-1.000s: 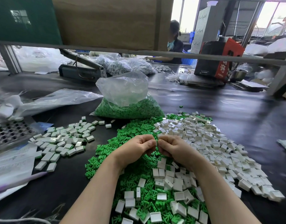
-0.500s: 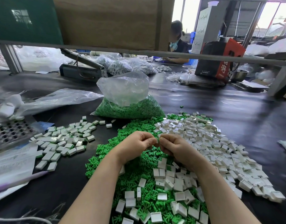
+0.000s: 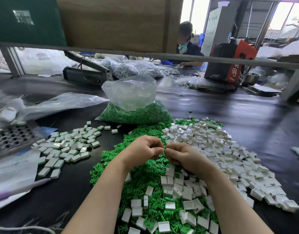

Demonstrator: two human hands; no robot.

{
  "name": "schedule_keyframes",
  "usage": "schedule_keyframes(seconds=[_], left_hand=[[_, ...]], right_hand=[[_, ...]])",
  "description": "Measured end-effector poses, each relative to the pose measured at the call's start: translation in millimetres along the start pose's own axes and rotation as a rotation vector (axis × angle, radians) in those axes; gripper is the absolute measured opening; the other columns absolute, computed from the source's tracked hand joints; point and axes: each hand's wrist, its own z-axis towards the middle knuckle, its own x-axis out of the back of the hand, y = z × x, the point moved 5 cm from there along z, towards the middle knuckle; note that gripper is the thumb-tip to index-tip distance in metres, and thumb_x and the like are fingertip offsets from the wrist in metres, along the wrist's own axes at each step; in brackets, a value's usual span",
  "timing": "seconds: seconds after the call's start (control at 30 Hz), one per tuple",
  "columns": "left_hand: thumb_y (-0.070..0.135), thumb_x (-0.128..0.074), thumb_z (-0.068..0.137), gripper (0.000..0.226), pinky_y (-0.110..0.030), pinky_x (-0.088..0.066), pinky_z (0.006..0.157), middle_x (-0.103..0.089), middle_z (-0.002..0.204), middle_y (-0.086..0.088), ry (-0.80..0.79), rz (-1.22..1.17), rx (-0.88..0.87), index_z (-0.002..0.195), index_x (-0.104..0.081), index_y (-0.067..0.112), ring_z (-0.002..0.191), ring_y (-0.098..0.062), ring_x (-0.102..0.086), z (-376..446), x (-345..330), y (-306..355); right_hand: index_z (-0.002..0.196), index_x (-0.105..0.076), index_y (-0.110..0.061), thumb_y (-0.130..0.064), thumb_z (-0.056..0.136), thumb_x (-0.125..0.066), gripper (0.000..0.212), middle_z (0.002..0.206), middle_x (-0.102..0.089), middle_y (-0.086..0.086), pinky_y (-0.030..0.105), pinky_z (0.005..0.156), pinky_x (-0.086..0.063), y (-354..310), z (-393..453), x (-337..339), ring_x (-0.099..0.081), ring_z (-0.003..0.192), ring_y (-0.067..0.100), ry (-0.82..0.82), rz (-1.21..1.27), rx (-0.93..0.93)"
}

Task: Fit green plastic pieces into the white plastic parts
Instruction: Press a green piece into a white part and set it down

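Forearms enter from the lower edge of the frame and meet at centre, above a loose heap of green plastic pieces (image 3: 142,179) mixed with white plastic parts (image 3: 213,149) that spreads to the right. Left hand (image 3: 142,149) has its fingers curled, thumb and forefinger pinching a small white part; right hand (image 3: 184,156) is curled likewise and pinches what looks like a green piece against it, the two fingertip clusters touching. What exactly sits between the tips is mostly hidden. Judged by look, both pieces are light, stiff moulded plastic, smooth enough to slip, small enough to want a fingertip pinch by the outer edges, leaving the open cavity of the white part free; the thin green prongs may bend if forced askew. Left of centre lies a separate scatter of finished pieces (image 3: 67,146), white with green showing at some edges. Beyond the heap stands a clear bag (image 3: 133,105) part-filled with green pieces. Surface is a dark, glossy table (image 3: 238,119). Upper left, plastic sheeting (image 3: 57,103) and a perforated tray (image 3: 12,137); upper right, a red-and-black carton (image 3: 230,61) and another person seated at the far side, windows behind.
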Motion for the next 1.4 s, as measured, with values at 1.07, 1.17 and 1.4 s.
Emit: schedule_keyframes(seconds=[1.07,1.17,1.4], left_hand=[[0.011,-0.073,0.082,0.015,-0.029,-0.056,0.089,-0.057,0.088,-0.003,0.242,-0.501,-0.126,0.096,-0.077,0.008,0.087,-0.015,-0.065,3,2,8],[0.004,-0.071,0.083,0.012,-0.017,-0.053,0.077,-0.058,0.082,0.001,0.256,-0.532,-0.151,0.092,-0.077,0.01,0.079,-0.006,-0.066,3,0,10],[0.001,-0.067,0.085,0.012,-0.019,-0.051,0.078,-0.065,0.075,0.008,0.243,-0.586,-0.189,0.092,-0.077,0.005,0.079,-0.007,-0.066,4,-2,10]], right_hand=[[0.091,-0.061,-0.007,-0.065,0.089,-0.039,0.062,0.067,-0.056,0.007,0.021,0.048,-0.042,-11,5,-15,-0.05,0.056,0.013,-0.092,0.757,-0.021],[0.091,-0.061,-0.008,-0.053,0.095,-0.036,0.052,0.062,-0.053,0.004,0.018,0.051,-0.041,-13,4,-14,-0.049,0.054,0.01,-0.065,0.849,-0.006],[0.093,-0.061,-0.007,-0.049,0.094,-0.041,0.046,0.063,-0.049,0.003,0.016,0.05,-0.037,-14,5,-14,-0.043,0.055,0.009,0.003,0.857,0.02]])
